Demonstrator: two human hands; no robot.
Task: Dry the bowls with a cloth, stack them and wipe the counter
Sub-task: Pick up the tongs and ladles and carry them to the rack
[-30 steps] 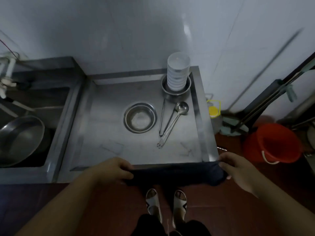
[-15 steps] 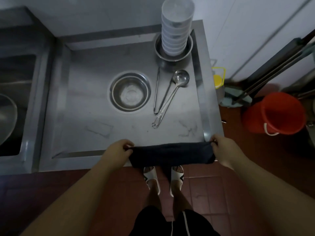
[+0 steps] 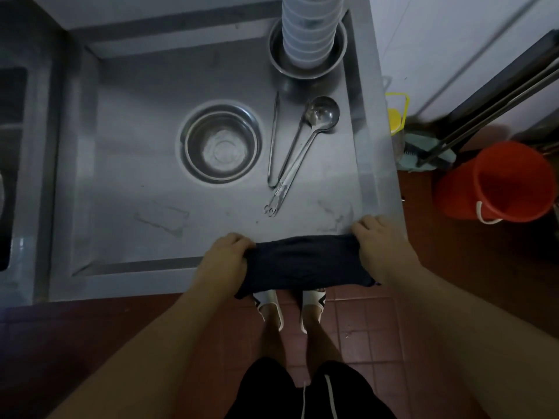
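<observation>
Head view, looking down: dark cloth (image 3: pixel 305 264) stretched flat between both hands at the near edge of the steel tabletop (image 3: pixel 136 182), partly over the rim and partly hanging above the floor. Left hand (image 3: pixel 225 261) curled round the cloth's left end, right hand (image 3: pixel 381 249) curled round its right end, knuckles up, the two hands apart with the cloth taut between them. Farther back on the tabletop: stack of white bowls (image 3: pixel 310 28) standing upright inside a metal basin (image 3: pixel 278 60) at the far right corner, top of the stack cut off by the frame. Single metal bowl (image 3: pixel 222 145) mouth up near the middle, well apart from the stack. Ladle (image 3: pixel 320 116) and tongs (image 3: pixel 273 140) lying side by side just right of that bowl, handles pointing toward the cloth. Sink (image 3: pixel 12 164) at the left edge. Red bucket (image 3: pixel 502 182) on the tiled floor to the right, yellow-capped bottle (image 3: pixel 394 119) beside the tabletop's right rim. White slippers (image 3: pixel 269 306) below the cloth.
</observation>
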